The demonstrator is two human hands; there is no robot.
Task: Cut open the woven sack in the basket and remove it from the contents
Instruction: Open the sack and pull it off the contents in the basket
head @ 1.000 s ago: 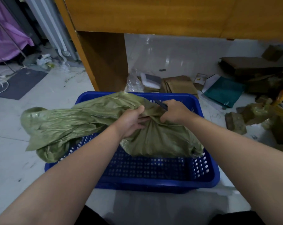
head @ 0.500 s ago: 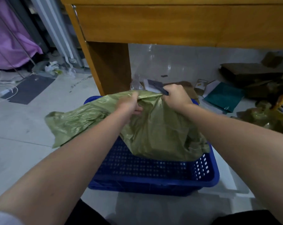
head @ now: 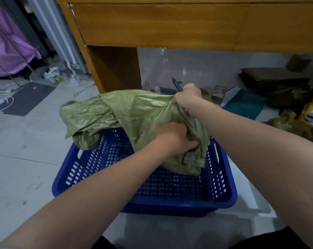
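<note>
A green woven sack [head: 127,112] is lifted above a blue perforated plastic basket [head: 170,191] on the floor. My right hand [head: 187,96] grips the sack's top edge at the upper right and also holds a dark knife [head: 176,84] whose blade points up and away. My left hand [head: 173,136] is lower, clutching the sack's bunched right side just above the basket. The sack's loose end hangs out over the basket's left rear corner. The sack's lower end rests inside the basket; what it holds is hidden.
A wooden desk [head: 170,27] stands right behind the basket, its leg [head: 114,69] at the left. Cardboard, a teal sheet [head: 245,105] and packaging clutter the floor at the right. A dark mat [head: 26,99] and white cables lie at the left.
Both hands raised the sack out of the basket. My left hand then let go of the top and dropped to grab the sack lower on its right side. My right hand rose further.
</note>
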